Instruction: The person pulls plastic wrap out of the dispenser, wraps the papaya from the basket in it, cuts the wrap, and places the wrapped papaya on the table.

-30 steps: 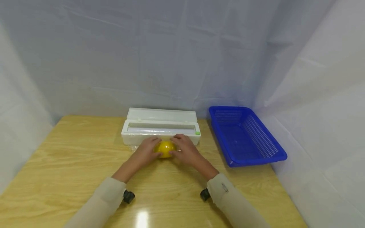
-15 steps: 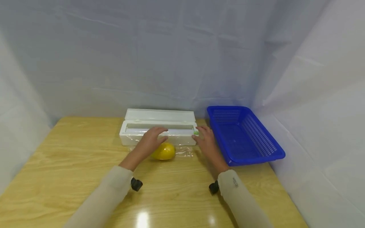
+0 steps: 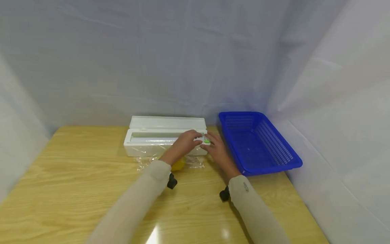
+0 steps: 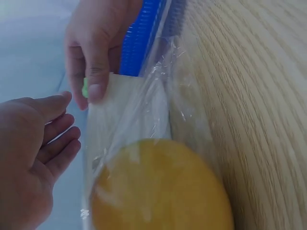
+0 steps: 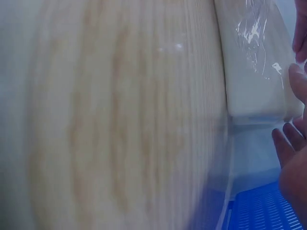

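Observation:
A long white cling film box (image 3: pixel 164 149) stands on the table with its lid (image 3: pixel 167 122) raised and a roll inside. Clear film (image 3: pixel 195 162) comes out over its front edge. Under the film lies a smooth, rounded yellow object (image 4: pixel 160 191), partly hidden behind the left wrist in the head view. My right hand (image 3: pixel 217 149) grips the box's right end, thumb on the front face, beside a green slide cutter (image 3: pixel 207 141). My left hand (image 4: pixel 24 153) hovers near that end, fingers relaxed, nothing held; in the head view it (image 3: pixel 184 144) overlaps the box.
A blue plastic basket (image 3: pixel 245 167) stands on the right, close beside the right hand. The wooden table (image 3: pixel 76 176) reaches up to a pale hanging sheet (image 3: pixel 164 67) behind, with more sheeting at both sides.
Both hands have left the yellow object. The right hand moved right to the box's end and now grips it. The left hand followed rightward, across the film and box.

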